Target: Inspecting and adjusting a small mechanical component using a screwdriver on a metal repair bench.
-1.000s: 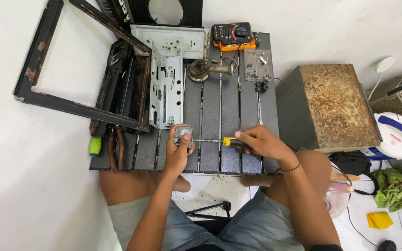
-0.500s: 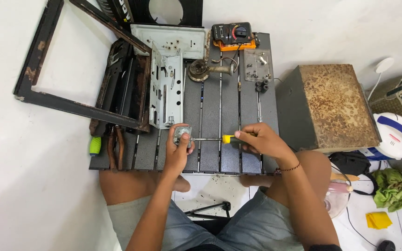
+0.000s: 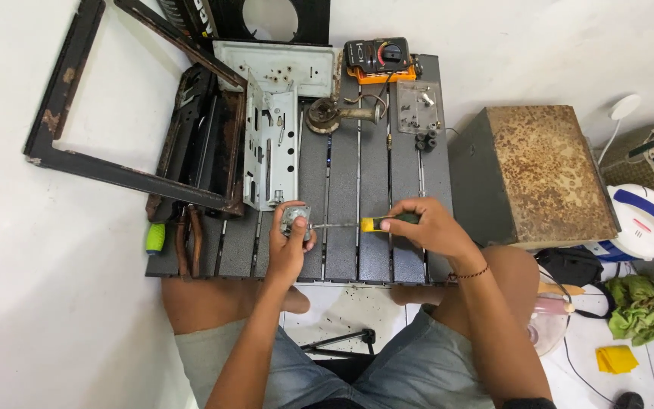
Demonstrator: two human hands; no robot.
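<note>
1. Left hand (image 3: 288,244): closed around a small round silvery metal part (image 3: 295,221), at the near middle of the dark slatted metal table (image 3: 342,174).
2. Yellow-and-green-handled screwdriver (image 3: 376,223): lies level, tip meeting the part.
3. Right hand (image 3: 427,227): grips the handle; it sits as before, barely shifted.

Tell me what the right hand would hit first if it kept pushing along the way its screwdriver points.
Most likely the small metal part held by the left hand. The right hand aims the screwdriver leftward, its tip apparently already at that part.
</note>
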